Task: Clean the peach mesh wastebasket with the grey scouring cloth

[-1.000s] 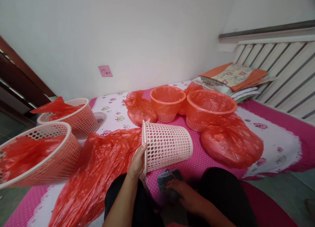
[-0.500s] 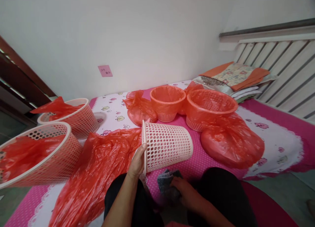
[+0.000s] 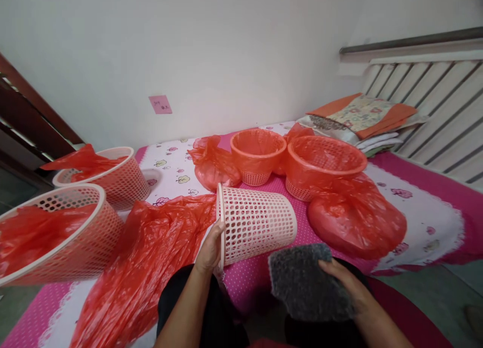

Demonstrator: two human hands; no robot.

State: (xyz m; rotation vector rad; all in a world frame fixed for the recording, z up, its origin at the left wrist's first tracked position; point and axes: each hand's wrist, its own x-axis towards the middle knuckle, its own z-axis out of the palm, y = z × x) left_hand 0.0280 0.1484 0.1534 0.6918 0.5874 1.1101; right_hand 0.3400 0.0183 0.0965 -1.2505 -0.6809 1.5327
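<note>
A pale pink perforated plastic basket (image 3: 256, 221) lies on its side in front of me, its mouth toward the left. My left hand (image 3: 210, 248) grips its rim, thumb outside and the other fingers hidden. To the right, above my knees, my right hand (image 3: 341, 277) is closed on the edge of a dark grey cloth (image 3: 307, 282), which hangs spread out and apart from the basket. A crumpled red plastic bag (image 3: 151, 262) lies flat left of the basket, close to its mouth.
Two baskets with red bags inside, one nearer (image 3: 101, 212) and one farther (image 3: 130, 184), stand at left. Behind, a smaller lined basket (image 3: 258, 156) and a larger one (image 3: 326, 161) stand beside bulging red bags (image 3: 358, 222). Folded textiles (image 3: 362, 114) lie by the white headboard (image 3: 445, 116).
My right hand has lifted the grey cloth up and to the right, and it has gone from bunched to spread. My left hand and the held basket have barely moved.
</note>
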